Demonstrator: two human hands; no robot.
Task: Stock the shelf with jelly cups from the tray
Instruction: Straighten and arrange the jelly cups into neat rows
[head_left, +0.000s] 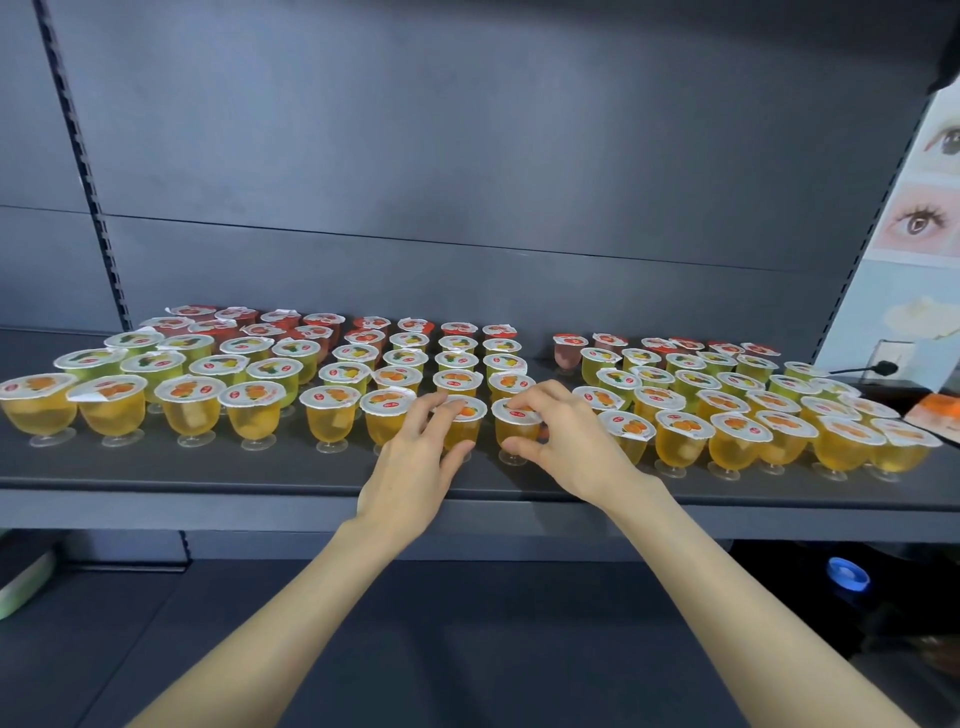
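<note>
We grip the left cup (463, 430) in our left hand (415, 462) and the right cup (515, 434) in our right hand (563, 441) at the shelf (208, 467) front, and should seat both feet flat, in line with the row, making forty cups left of the gap, eight by five; the right block defies sure counting.

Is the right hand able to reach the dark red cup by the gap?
Not yet, probably: right hand grips an orange cup. Once free, the gap beside the dark red cup looks open.
</note>
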